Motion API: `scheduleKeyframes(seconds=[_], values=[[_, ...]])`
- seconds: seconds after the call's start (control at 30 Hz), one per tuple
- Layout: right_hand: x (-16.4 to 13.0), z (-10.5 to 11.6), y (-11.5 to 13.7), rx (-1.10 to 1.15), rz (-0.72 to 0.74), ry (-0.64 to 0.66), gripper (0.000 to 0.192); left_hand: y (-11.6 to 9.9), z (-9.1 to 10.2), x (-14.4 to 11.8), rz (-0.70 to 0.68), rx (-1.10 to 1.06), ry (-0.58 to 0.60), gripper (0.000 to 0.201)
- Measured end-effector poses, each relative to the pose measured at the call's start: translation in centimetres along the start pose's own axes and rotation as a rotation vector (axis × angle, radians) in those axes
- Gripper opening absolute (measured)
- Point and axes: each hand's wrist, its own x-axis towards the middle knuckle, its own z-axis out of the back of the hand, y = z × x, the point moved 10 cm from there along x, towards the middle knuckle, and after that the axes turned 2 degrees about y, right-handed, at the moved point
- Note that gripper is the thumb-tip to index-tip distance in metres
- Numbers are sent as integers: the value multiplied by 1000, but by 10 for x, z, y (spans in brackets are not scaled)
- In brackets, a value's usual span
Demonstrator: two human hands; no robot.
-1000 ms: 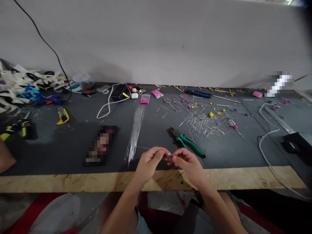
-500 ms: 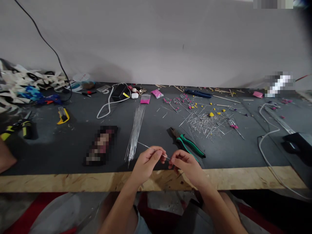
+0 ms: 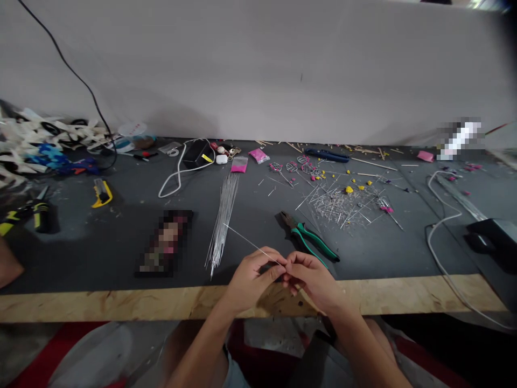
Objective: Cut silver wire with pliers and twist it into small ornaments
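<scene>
Wire (image 3: pixel 250 245) pts up-left, away.

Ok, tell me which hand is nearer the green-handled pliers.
Right. The right hand sits just below the green-handled pliers, close to the handle tips. The left hand is farther off to their left, pinching a thin wire.

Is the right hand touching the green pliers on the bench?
Apart. The head view shows the right hand pinching a thin wire with the left hand, while the pliers lie on the mat beyond its knuckles.
</scene>
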Motion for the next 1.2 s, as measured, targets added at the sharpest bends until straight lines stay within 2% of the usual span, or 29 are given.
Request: scheduleKeyframes(seconds=[0.27,0.5,0.83,1.03,1.2], values=[[2,-3,1,68,-4,12,15,-3,3,1,-58,85,-28,15],[2,0,5,64,25,-7,10,-11,1,-1,-166,199,-36,13],[2,0,4,59,29,-12,14,-17,-3,-1,-203,273,-9,12],[3,-2,3,66,18,5,18,-15,1,-1,-191,261,-56,11],[4,0,2,101,23,6,12,-15,3,-3,-209,255,-93,10]])
